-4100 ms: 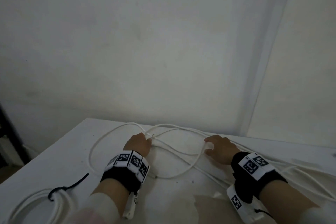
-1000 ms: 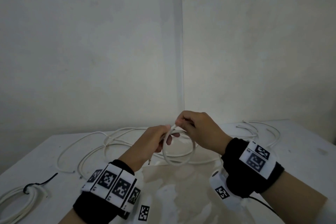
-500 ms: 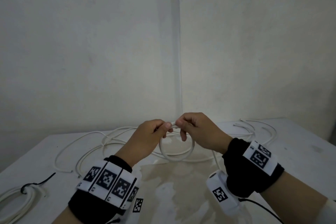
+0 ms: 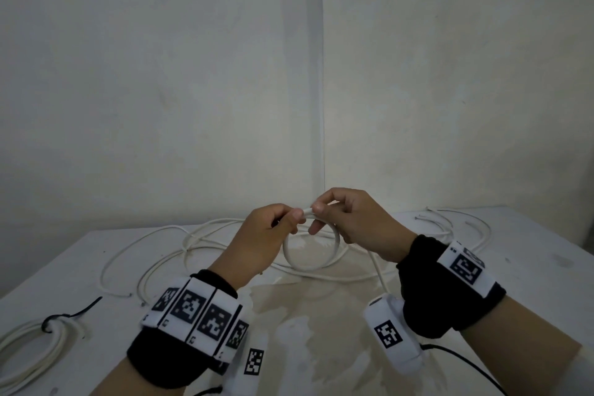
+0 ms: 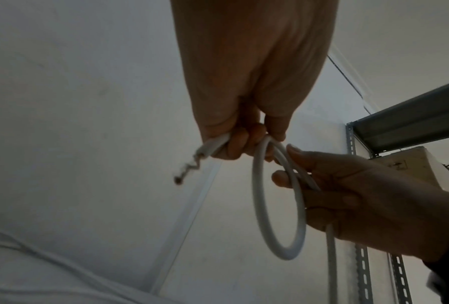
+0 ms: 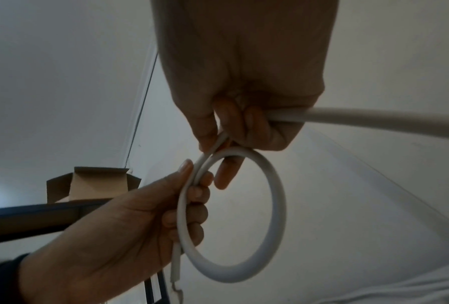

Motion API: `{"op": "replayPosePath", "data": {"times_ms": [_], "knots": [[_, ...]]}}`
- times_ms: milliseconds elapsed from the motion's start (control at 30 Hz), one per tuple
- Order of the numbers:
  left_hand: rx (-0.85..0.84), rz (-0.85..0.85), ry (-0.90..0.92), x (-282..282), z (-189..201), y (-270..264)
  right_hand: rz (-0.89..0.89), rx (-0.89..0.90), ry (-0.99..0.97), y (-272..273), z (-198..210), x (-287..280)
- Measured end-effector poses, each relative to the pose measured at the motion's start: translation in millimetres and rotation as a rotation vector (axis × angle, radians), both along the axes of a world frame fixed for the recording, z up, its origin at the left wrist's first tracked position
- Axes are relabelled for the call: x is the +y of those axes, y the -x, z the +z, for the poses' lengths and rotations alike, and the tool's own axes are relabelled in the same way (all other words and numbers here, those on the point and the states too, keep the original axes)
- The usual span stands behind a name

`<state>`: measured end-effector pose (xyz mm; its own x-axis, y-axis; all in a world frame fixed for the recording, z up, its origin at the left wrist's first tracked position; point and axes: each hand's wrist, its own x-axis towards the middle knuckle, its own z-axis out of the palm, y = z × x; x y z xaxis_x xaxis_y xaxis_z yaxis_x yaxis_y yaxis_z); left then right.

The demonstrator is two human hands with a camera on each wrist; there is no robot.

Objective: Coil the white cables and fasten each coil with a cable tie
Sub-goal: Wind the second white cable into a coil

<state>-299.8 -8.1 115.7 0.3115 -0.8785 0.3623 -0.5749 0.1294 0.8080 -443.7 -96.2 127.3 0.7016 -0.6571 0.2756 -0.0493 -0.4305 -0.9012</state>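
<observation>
Forming a first small loop (image 4: pixel 311 249) of white cable above the surface (image 4: pixel 530 254), left hand (image 4: pixel 257 236) and right hand (image 4: pixel 356 222) both pinch it at the top, while one tied coil (image 4: pixel 35 344) lies far left of the loop and loose cable (image 4: pixel 167 247) beyond it awaits coiling.

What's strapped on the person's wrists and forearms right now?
Both hands are bare. The left wrist band is black, ringed with white plates bearing black square markers. The right wrist band is black with one white marker plate. A white camera pod, marker-tagged and trailing a black cable, hangs under the right wrist.
</observation>
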Motion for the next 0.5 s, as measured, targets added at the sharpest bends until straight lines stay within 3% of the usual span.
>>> {"op": "replayPosePath", "data": {"times_ms": [167,300,500], "knots": [[0.011,-0.012,-0.018,3,2,2,0.001,0.136,0.082,-1,-1,0],[0.015,0.01,-0.045,5,4,-4,-0.137,0.091,0.233,-3,-3,-6],[0.272,-0.049,-0.158,17,3,-18,-0.216,0.103,0.288,-4,-13,-12]]}}
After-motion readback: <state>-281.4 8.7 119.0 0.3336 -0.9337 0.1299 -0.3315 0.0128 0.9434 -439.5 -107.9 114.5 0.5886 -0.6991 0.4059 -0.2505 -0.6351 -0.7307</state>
